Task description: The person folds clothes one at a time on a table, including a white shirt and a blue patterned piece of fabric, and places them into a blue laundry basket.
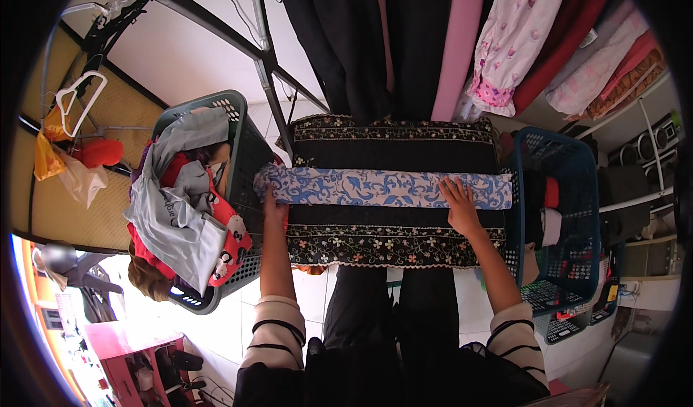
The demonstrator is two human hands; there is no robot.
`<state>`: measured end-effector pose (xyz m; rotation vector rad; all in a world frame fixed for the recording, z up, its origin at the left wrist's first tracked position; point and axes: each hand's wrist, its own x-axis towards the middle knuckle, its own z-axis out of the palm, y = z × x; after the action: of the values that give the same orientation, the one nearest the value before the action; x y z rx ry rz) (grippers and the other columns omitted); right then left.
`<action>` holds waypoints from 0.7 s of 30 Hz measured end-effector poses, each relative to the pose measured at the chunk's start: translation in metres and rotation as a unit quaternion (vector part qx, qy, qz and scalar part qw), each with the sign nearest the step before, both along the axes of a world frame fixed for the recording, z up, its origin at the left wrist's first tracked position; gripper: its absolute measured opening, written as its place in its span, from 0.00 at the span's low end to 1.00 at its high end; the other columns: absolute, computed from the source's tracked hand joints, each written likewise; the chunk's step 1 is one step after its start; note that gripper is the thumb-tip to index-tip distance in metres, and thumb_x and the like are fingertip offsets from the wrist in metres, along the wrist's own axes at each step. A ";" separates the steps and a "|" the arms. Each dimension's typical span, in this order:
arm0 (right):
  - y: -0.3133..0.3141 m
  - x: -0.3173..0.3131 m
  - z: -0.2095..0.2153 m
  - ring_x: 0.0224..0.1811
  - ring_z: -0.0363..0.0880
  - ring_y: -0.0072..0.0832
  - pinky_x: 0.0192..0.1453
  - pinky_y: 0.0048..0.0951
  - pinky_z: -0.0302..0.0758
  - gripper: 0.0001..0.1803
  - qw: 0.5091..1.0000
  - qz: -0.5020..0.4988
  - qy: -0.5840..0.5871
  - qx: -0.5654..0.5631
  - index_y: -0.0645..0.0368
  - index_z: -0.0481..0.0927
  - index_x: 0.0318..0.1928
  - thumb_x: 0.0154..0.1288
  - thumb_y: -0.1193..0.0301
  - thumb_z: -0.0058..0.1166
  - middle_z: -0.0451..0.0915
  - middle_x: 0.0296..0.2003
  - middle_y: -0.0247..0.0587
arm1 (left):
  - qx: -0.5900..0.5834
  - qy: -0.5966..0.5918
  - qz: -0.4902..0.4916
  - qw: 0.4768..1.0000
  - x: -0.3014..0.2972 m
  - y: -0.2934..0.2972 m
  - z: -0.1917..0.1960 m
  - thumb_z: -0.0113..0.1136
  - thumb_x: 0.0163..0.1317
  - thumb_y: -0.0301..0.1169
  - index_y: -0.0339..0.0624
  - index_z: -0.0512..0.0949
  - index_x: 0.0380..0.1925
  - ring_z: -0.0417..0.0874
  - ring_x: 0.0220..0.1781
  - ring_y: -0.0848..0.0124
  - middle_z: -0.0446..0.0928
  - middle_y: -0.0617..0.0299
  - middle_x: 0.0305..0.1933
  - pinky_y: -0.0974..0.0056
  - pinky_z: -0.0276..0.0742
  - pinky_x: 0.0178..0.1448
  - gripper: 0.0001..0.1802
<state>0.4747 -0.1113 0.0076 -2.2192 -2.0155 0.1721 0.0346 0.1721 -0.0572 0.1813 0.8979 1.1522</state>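
Observation:
A long folded strip of blue-and-white patterned cloth [361,188] lies across a black surface cover with floral embroidered bands [397,245]. At the strip's left end, my left hand [272,199] is closed on the fabric, which bunches up there; the fingers are partly hidden and slightly blurred. My right hand [458,199] rests flat on the strip towards its right end, palm down with fingers spread, holding nothing.
Left of the surface stands a dark green basket [245,143] heaped with clothes, a grey plastic bag [184,219] on top. A blue basket [556,143] with some clothes stands close on the right. Hanging garments [426,39] come down at the far side, beside a metal frame [263,60].

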 end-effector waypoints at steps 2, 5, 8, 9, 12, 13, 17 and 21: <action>0.000 0.001 -0.001 0.73 0.40 0.39 0.73 0.53 0.43 0.41 1.000 -0.004 -0.025 -0.009 0.42 0.50 0.69 0.58 0.80 0.51 0.45 0.70 0.34 | -0.003 -0.028 0.015 0.999 0.006 0.000 0.001 0.56 0.62 0.34 0.40 0.65 0.58 0.72 0.58 0.61 0.71 0.56 0.57 0.55 0.65 0.64 0.25; 0.001 -0.001 0.002 0.73 0.39 0.39 0.73 0.53 0.43 0.41 1.000 -0.004 -0.014 -0.023 0.42 0.50 0.69 0.58 0.80 0.50 0.45 0.70 0.34 | 0.027 -0.010 0.009 1.000 0.003 -0.003 -0.003 0.58 0.61 0.31 0.39 0.66 0.57 0.73 0.57 0.61 0.71 0.55 0.57 0.55 0.67 0.63 0.25; 0.005 -0.002 0.001 0.73 0.39 0.39 0.73 0.53 0.43 0.41 1.000 0.003 -0.017 -0.005 0.42 0.50 0.69 0.57 0.81 0.49 0.45 0.70 0.34 | 0.047 0.049 0.011 0.998 -0.001 -0.006 0.004 0.58 0.60 0.28 0.38 0.67 0.56 0.75 0.54 0.61 0.72 0.54 0.56 0.56 0.69 0.60 0.24; 0.000 0.000 -0.001 0.73 0.39 0.39 0.73 0.53 0.43 0.41 1.000 -0.007 -0.015 -0.012 0.42 0.51 0.69 0.57 0.81 0.49 0.45 0.70 0.34 | 0.062 0.080 0.036 0.994 0.016 -0.011 0.012 0.58 0.60 0.27 0.37 0.68 0.55 0.76 0.54 0.62 0.73 0.54 0.55 0.57 0.70 0.59 0.23; 0.000 -0.002 0.004 0.73 0.40 0.39 0.73 0.54 0.43 0.41 1.000 -0.008 -0.003 -0.009 0.42 0.51 0.69 0.57 0.82 0.48 0.45 0.70 0.34 | 0.189 0.286 0.124 0.931 0.035 -0.025 0.035 0.56 0.59 0.22 0.33 0.68 0.55 0.77 0.51 0.62 0.74 0.53 0.52 0.60 0.72 0.56 0.22; 0.002 -0.003 0.005 0.73 0.40 0.40 0.73 0.54 0.43 0.41 1.000 -0.002 -0.001 -0.004 0.42 0.51 0.69 0.57 0.82 0.48 0.46 0.70 0.34 | 0.237 0.369 0.152 0.886 0.037 -0.031 0.038 0.54 0.58 0.20 0.31 0.67 0.55 0.78 0.50 0.62 0.74 0.52 0.51 0.60 0.73 0.55 0.22; -0.003 0.001 -0.001 0.73 0.41 0.40 0.72 0.54 0.44 0.40 1.000 -0.012 0.002 0.006 0.42 0.52 0.69 0.57 0.83 0.47 0.47 0.70 0.35 | 0.430 0.535 0.047 0.725 0.079 -0.069 0.091 0.48 0.49 0.13 0.29 0.70 0.54 0.79 0.50 0.63 0.77 0.46 0.49 0.65 0.70 0.54 0.27; 0.001 -0.001 0.002 0.73 0.41 0.41 0.72 0.55 0.44 0.40 1.000 -0.005 0.007 0.012 0.42 0.52 0.69 0.57 0.83 0.47 0.47 0.70 0.35 | 0.538 0.598 -0.045 0.592 0.092 -0.085 0.099 0.51 0.46 0.12 0.36 0.70 0.55 0.73 0.59 0.54 0.74 0.46 0.54 0.57 0.65 0.63 0.31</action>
<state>0.4735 -0.1104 0.0098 -2.2058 -1.9893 0.1601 0.1261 0.0868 0.0414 2.2130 1.1339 1.2720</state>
